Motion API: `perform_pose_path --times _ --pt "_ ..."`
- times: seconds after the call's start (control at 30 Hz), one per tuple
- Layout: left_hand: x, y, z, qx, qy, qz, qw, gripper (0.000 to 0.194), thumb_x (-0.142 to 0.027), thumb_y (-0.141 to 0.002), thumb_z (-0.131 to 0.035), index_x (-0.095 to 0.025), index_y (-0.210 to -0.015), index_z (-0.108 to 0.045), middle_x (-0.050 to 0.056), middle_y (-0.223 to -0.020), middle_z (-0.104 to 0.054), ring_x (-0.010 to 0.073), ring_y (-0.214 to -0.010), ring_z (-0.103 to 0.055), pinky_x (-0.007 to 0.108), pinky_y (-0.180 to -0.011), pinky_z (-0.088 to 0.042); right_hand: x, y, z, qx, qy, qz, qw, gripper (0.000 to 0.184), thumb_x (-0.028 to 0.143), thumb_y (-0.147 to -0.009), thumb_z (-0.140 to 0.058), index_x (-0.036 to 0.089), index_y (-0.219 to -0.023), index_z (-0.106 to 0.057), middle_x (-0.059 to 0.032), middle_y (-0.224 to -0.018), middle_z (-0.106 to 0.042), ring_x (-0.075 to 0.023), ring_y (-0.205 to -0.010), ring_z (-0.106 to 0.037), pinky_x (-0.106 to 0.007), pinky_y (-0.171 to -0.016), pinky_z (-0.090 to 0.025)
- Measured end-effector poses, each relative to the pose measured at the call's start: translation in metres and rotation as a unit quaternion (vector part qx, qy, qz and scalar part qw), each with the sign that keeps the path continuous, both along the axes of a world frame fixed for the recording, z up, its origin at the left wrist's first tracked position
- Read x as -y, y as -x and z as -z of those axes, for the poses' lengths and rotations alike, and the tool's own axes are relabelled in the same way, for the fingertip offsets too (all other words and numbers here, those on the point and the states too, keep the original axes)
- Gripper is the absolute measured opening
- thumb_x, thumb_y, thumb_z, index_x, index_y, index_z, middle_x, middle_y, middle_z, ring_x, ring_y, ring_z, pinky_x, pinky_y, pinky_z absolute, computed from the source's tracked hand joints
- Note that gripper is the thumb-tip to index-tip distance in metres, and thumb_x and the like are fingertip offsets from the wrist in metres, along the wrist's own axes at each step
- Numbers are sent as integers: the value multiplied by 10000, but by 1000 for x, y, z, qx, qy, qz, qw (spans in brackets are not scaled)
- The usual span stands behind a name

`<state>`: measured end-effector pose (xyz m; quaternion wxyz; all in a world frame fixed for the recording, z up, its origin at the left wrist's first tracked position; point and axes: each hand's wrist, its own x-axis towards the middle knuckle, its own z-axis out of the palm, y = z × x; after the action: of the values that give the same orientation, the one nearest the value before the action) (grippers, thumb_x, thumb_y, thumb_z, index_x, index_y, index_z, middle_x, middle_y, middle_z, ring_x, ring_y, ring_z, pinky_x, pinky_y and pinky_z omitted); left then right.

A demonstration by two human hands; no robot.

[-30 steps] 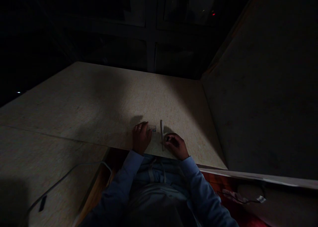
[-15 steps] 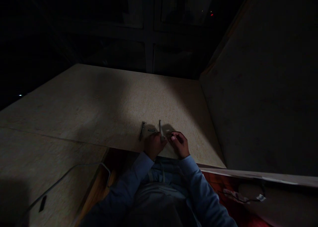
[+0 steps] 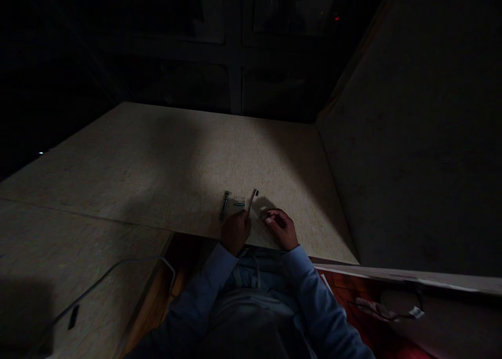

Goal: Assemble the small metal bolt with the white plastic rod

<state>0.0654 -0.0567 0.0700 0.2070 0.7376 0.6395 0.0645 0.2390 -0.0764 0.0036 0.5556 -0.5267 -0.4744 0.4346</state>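
Note:
My left hand (image 3: 235, 232) is closed around the handle of a toothbrush (image 3: 253, 199), whose dark-bristled head points away from me, tilted a little to the right. To the right, my right hand (image 3: 283, 228) is held with thumb and fingers pinched together; a small dark piece shows at the fingertips, too dim to name. Just beyond my left hand a razor (image 3: 225, 206) with a shiny head lies on the table. Between it and the toothbrush is a small clear case (image 3: 239, 201) with a teal strip inside.
The pale tabletop (image 3: 176, 165) runs back to dark window frames, and a dark panel (image 3: 411, 155) rises on the right. At lower left lie a grey cable (image 3: 113, 267) and a small black object (image 3: 73, 317). The room is dim.
My left hand has drawn left, away from my right hand, and the toothbrush has turned so its bristles show. More of the clear case is visible. My right hand has barely moved.

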Motion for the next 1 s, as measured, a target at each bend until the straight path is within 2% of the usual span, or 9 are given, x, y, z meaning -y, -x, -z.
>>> perform_pose_path --times 0.17,0.43,0.63,0.7,0.83,1.0 --pt "3 5 0 -23 -1 -8 1000 285 -268 -970 -456 -222 -953 -737 91 -975 -768 257 -925 -714 319 -730 -476 0 1 1 8 -3 -8 1000 297 444 -760 -772 220 -945 -707 -21 -811 -679 -179 -761 -627 -314 -747 -519" --pt "6 10 2 -35 -16 -11 999 336 -366 -980 -455 -215 -942 -753 114 -973 -754 270 -906 -700 327 -697 -462 6 5 -7 48 -1 -46 998 282 451 -779 -749 226 -946 -708 -33 -806 -698 -185 -731 -631 -305 -690 -527" --pt "5 12 0 -27 12 -30 999 341 -475 -926 -559 -231 -1104 -717 89 -1030 -749 243 -949 -690 308 -747 -475 9 5 -6 53 -8 -54 997 285 438 -771 -755 221 -949 -710 -42 -844 -705 -178 -728 -629 -302 -689 -523" --pt "4 12 -1 -32 24 -28 999 304 -428 -916 -583 -224 -1101 -711 91 -1039 -746 243 -969 -686 308 -758 -474 9 4 -5 52 -5 -50 997 297 437 -768 -759 219 -964 -712 -41 -845 -706 -175 -721 -624 -298 -679 -522" --pt "3 12 2 -6 42 -21 999 170 -299 -909 -576 -204 -958 -709 80 -960 -741 222 -942 -683 299 -763 -463 9 4 -3 50 4 -44 998 313 439 -769 -760 215 -983 -718 -39 -831 -706 -176 -719 -625 -301 -686 -523" --pt "2 18 19 141 57 -16 988 20 -174 -832 -612 -180 -818 -624 42 -814 -695 181 -804 -655 289 -741 -463 10 3 -3 43 6 -41 998 305 448 -772 -756 223 -972 -712 -38 -812 -703 -192 -750 -632 -310 -701 -525"
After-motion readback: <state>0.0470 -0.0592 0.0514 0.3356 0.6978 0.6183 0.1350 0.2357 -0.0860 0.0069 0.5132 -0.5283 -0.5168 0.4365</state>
